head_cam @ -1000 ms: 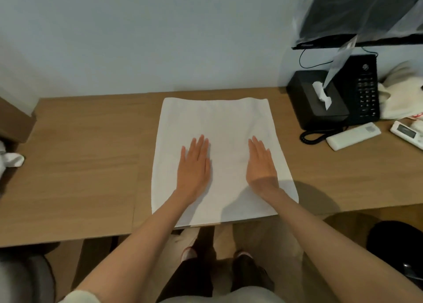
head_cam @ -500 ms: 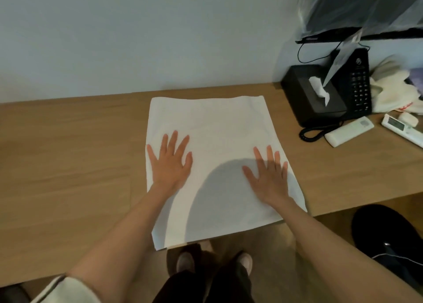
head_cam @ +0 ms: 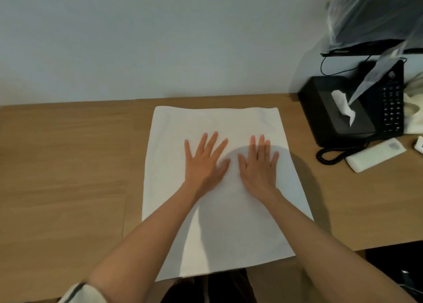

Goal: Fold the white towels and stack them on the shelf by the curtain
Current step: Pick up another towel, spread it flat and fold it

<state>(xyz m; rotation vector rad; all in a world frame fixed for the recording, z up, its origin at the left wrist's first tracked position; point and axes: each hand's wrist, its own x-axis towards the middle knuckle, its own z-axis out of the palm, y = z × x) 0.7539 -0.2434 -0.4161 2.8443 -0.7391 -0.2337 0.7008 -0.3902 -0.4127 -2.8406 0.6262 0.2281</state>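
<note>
Both flat, my left hand [head_cam: 202,163] and right hand [head_cam: 259,165] press the white towel [head_cam: 219,222] on the desk [head_cam: 68,165], holding nothing. I think more folding waits; no shelf shows.

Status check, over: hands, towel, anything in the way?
Left hand and right hand flat, side by side, pressing white cloth towel. Towel spread on wooden table. Black tissue box off right, clear of towel.

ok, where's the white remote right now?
Head view, far right of the desk: the white remote lies just in front of the black phone and tissue box.
</note>
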